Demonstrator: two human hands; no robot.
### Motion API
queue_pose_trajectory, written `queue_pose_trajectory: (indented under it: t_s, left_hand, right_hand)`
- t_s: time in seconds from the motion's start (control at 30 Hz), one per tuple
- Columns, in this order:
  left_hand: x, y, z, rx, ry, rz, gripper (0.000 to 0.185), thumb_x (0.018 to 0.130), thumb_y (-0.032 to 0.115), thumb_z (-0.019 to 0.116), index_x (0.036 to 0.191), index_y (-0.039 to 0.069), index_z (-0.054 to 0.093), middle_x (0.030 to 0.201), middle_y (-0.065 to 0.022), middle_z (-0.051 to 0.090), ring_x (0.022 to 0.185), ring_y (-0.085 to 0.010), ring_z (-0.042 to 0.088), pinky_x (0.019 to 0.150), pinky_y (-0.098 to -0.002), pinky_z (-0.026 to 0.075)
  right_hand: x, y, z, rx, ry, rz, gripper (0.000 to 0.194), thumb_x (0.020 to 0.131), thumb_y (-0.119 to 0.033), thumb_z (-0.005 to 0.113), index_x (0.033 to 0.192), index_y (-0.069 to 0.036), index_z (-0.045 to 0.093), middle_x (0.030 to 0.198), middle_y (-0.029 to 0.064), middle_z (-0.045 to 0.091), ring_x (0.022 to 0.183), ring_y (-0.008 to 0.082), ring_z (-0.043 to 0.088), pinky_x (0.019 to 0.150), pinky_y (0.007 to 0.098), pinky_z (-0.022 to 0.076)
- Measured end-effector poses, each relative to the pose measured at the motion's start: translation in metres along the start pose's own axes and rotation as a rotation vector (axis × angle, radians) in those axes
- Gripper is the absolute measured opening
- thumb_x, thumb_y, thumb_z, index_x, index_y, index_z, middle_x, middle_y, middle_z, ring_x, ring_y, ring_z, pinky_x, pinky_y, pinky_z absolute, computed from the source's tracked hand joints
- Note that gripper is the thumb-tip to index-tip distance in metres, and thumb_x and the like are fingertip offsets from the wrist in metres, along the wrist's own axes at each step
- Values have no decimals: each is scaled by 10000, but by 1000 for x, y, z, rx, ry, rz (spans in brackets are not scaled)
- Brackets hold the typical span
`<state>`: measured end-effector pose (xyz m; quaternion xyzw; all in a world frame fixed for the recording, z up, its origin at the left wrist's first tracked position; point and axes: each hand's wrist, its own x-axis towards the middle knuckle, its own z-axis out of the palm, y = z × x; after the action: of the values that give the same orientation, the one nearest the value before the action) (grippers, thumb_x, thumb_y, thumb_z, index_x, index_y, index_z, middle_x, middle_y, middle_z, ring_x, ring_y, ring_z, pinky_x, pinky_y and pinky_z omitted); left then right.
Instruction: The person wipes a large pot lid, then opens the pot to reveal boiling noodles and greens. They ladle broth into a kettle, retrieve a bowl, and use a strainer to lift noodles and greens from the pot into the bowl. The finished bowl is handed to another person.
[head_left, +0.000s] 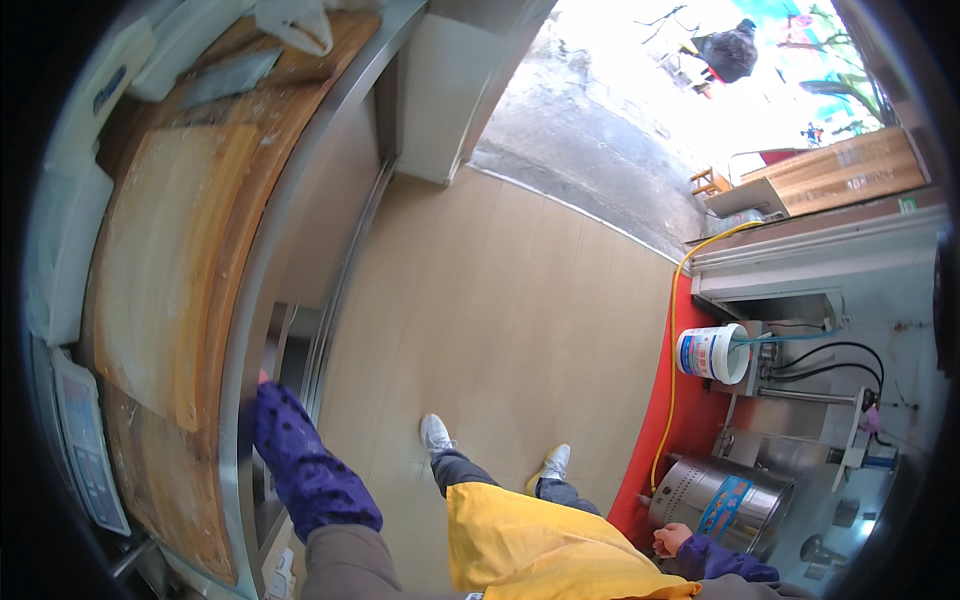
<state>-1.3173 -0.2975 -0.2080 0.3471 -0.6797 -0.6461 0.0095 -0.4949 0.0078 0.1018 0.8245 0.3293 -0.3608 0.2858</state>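
Note:
My left hand (263, 377) shows only as a bit of skin past a purple dotted sleeve cover (311, 457). It reaches to the steel front edge of the counter (244, 337), by an opening in the cabinet (296, 337) below; the fingers are hidden. On the right, my right hand (671, 540) hangs with fingers curled and nothing visible in it. In the picture it lies just below a stainless-steel drum-shaped cooker (720, 502) with a blue label; I cannot tell whether they touch. A yellow apron (547, 540) covers my front.
On the wooden worktop (172, 472) lie a thick floured cutting board (157, 277), a cleaver blade (229, 79) and a digital scale (94, 442). A white bucket (712, 354) stands right, near a yellow hose (673, 360) along the red strip (645, 465). A person (731, 52) is outside the doorway.

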Motion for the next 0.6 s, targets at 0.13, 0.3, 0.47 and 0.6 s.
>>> queue_pose_trajectory:
  t_s: [0.13, 0.3, 0.47, 0.6]
  left_hand:
    - [-45, 23, -25, -41, -18, 219, 340, 927, 192, 644, 1170, -30, 557, 1148, -183, 629, 975, -252, 647, 802, -352, 567]
    - [-175, 35, -73, -261, -4, -46, 390, 875, 198, 657, 1153, -60, 565, 1145, -198, 620, 983, -309, 655, 782, -364, 572]
    - [-380, 20, -103, 38, -339, -96, 221, 827, 26, 594, 1039, -8, 641, 920, -108, 677, 741, -226, 693, 587, -363, 602]
    - [-566, 17, -106, 238, -947, -183, 211, 823, -10, 573, 1021, 5, 642, 908, -90, 691, 748, -214, 705, 614, -372, 627]
  right_hand:
    - [6, -4, 7, 35, -67, -30, 170, 939, -202, 633, 964, -34, 648, 829, 105, 693, 633, 206, 660, 581, 364, 578]
    - [30, 10, 10, 156, -173, -155, 147, 919, -144, 611, 908, 2, 596, 782, 114, 643, 617, 202, 639, 545, 359, 553]
    - [62, 13, 3, 241, -273, -351, 234, 917, -214, 621, 983, 10, 640, 806, 101, 652, 640, 190, 646, 568, 340, 558]
    - [49, 2, -28, 505, -515, -650, 327, 983, -331, 591, 1027, -10, 636, 878, 96, 674, 681, 162, 651, 596, 298, 552]
